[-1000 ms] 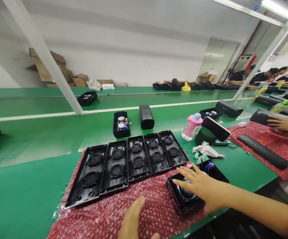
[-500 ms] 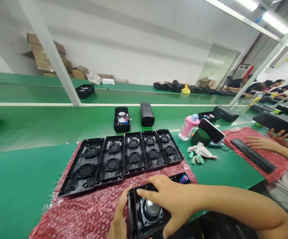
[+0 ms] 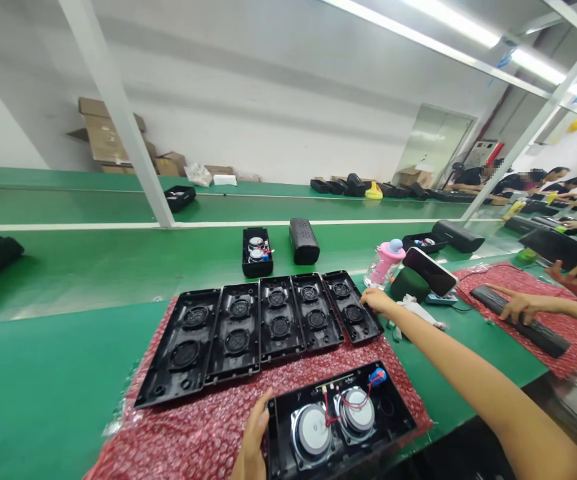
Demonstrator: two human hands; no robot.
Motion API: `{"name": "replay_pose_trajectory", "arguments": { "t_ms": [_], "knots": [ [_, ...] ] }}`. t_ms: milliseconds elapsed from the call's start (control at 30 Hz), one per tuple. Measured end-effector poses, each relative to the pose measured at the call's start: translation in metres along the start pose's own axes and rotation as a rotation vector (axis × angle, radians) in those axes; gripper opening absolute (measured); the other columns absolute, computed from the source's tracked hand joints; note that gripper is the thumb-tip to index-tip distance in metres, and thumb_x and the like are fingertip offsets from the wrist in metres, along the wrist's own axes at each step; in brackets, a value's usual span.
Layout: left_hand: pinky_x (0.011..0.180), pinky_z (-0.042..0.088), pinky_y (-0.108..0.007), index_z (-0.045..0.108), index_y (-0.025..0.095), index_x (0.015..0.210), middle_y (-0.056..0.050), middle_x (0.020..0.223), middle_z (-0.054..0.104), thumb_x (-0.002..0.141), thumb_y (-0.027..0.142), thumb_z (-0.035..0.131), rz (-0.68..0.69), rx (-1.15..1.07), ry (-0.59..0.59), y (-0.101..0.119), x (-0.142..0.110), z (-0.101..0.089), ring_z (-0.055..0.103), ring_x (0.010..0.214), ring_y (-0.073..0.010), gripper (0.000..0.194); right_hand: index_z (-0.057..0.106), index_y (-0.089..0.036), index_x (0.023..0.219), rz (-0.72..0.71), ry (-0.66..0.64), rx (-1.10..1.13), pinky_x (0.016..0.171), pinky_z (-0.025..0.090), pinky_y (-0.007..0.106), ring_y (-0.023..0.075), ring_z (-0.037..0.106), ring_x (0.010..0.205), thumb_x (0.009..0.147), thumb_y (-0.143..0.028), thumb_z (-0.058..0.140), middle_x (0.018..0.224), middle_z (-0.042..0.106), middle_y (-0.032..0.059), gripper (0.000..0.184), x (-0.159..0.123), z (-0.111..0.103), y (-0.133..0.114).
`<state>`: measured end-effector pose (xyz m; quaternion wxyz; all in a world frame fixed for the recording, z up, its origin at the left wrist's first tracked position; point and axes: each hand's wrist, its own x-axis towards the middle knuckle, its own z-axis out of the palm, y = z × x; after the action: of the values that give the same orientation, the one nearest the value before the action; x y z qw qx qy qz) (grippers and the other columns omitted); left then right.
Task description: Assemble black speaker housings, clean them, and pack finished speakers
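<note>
A black speaker housing (image 3: 336, 443) with two round silver speaker drivers (image 3: 356, 410), red wires and a blue part lies low in view on red bubble wrap (image 3: 193, 433). My left hand (image 3: 252, 443) grips its left end, the thumb along the rim and the other fingers partly hidden. Farther up, several black shells with round grilles stand side by side in a row. My right hand (image 3: 378, 302) is closed on the right edge of the rightmost shell (image 3: 351, 310), which sits slightly apart from its neighbour (image 3: 313, 313); its fingertips are partly hidden.
Beside my right arm are a pink-lidded bottle (image 3: 384, 265), a phone (image 3: 431, 270) and a white cloth (image 3: 421, 311). Behind the row stand a wired housing (image 3: 257, 253) and a dark speaker (image 3: 304, 241). On the right, a co-worker's hands (image 3: 526, 303) touch a long black part (image 3: 518, 320).
My right hand has left the wired housing and reached forward to the rightmost shell, uncovering both drivers. My left hand stays at the housing's left end. The view has shifted slightly.
</note>
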<state>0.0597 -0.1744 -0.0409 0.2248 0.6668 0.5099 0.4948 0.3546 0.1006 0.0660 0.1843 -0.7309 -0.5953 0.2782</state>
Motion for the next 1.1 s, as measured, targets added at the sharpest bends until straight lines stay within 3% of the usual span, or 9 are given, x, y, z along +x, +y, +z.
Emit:
{"name": "replay_pose_trajectory", "arguments": {
  "t_ms": [167, 267, 333, 500, 600, 667, 833, 967, 1100],
  "knots": [
    [0.107, 0.042, -0.066, 0.011, 0.033, 0.155, -0.022, 0.156, 0.029, 0.064, 0.033, 0.088, 0.066, 0.008, -0.025, -0.004, -0.008, 0.001, 0.036, 0.142, -0.0441, 0.120, 0.063, -0.013, 0.111, -0.100, 0.145, 0.026, 0.077, 0.058, 0.035, 0.0171, 0.066, 0.088, 0.097, -0.035, 0.062, 0.105, 0.065, 0.0055, 0.026, -0.006, -0.028, 0.011],
    [0.105, 0.043, -0.065, 0.014, 0.024, 0.156, -0.026, 0.155, 0.029, 0.069, 0.036, 0.083, 0.158, -0.020, -0.009, -0.012, -0.010, 0.003, 0.036, 0.142, -0.0437, 0.111, 0.063, -0.013, 0.104, -0.289, 0.281, 0.019, 0.081, 0.056, 0.035, 0.0166, 0.066, 0.084, 0.094, -0.022, 0.061, 0.096, 0.067, 0.0040, 0.014, -0.040, -0.046, 0.017],
    [0.104, 0.044, -0.065, 0.014, 0.019, 0.155, -0.028, 0.154, 0.030, 0.071, 0.037, 0.079, 0.180, -0.019, -0.004, -0.015, -0.009, 0.003, 0.037, 0.141, -0.0435, 0.108, 0.063, -0.015, 0.105, -0.454, 0.344, 0.008, 0.085, 0.055, 0.036, 0.0188, 0.067, 0.087, 0.086, -0.012, 0.056, 0.096, 0.070, 0.0048, 0.020, -0.075, -0.051, 0.019],
    [0.102, 0.044, -0.067, 0.011, 0.018, 0.155, -0.031, 0.153, 0.028, 0.076, 0.035, 0.074, 0.182, -0.001, -0.025, -0.006, -0.006, 0.000, 0.037, 0.141, -0.0437, 0.103, 0.066, -0.021, 0.111, -0.894, 0.385, -0.087, 0.086, 0.056, 0.033, 0.0203, 0.070, 0.094, 0.084, -0.010, 0.047, 0.103, 0.074, 0.0053, 0.035, -0.155, -0.040, 0.012],
    [0.102, 0.043, -0.069, 0.009, 0.018, 0.155, -0.031, 0.153, 0.027, 0.077, 0.034, 0.073, 0.163, -0.002, -0.035, 0.004, -0.004, -0.002, 0.037, 0.141, -0.0446, 0.102, 0.064, -0.017, 0.112, -1.239, 0.484, -0.247, 0.082, 0.058, 0.030, 0.0183, 0.071, 0.090, 0.086, -0.001, 0.044, 0.099, 0.075, 0.0074, 0.036, -0.178, -0.031, 0.001],
    [0.101, 0.042, -0.071, 0.002, 0.019, 0.155, -0.032, 0.152, 0.029, 0.078, 0.034, 0.073, 0.129, 0.009, -0.046, 0.012, -0.002, -0.005, 0.039, 0.140, -0.0448, 0.106, 0.063, -0.013, 0.112, -1.353, 0.522, -0.335, 0.082, 0.058, 0.032, 0.0192, 0.071, 0.091, 0.084, 0.001, 0.044, 0.097, 0.075, 0.0092, 0.037, -0.190, -0.023, -0.003],
    [0.101, 0.048, -0.063, -0.004, 0.018, 0.155, -0.032, 0.149, 0.033, 0.078, 0.041, 0.073, 0.096, 0.062, -0.068, 0.028, 0.002, -0.012, 0.044, 0.137, -0.0419, 0.112, 0.066, -0.012, 0.113, -1.411, 0.419, -0.478, 0.084, 0.054, 0.038, 0.0240, 0.068, 0.094, 0.078, -0.001, 0.044, 0.103, 0.075, 0.0089, 0.043, -0.223, -0.006, 0.005],
    [0.100, 0.050, -0.060, -0.003, 0.012, 0.155, -0.034, 0.148, 0.033, 0.077, 0.047, 0.074, 0.135, 0.128, -0.050, 0.031, 0.000, -0.010, 0.042, 0.138, -0.0417, 0.116, 0.064, -0.013, 0.124, -1.350, 0.123, -0.544, 0.084, 0.054, 0.043, 0.0273, 0.065, 0.096, 0.077, -0.011, 0.049, 0.118, 0.069, 0.0140, 0.049, -0.233, -0.012, 0.015],
    [0.104, 0.046, -0.061, -0.002, 0.012, 0.154, -0.034, 0.149, 0.030, 0.075, 0.046, 0.077, 0.107, 0.096, -0.064, 0.032, -0.001, -0.007, 0.037, 0.141, -0.0415, 0.116, 0.054, -0.022, 0.139, -1.241, -0.094, -0.594, 0.093, 0.052, 0.049, 0.0347, 0.056, 0.118, 0.074, -0.025, 0.066, 0.140, 0.053, 0.0161, 0.067, -0.220, -0.024, 0.020]
  ]
}}
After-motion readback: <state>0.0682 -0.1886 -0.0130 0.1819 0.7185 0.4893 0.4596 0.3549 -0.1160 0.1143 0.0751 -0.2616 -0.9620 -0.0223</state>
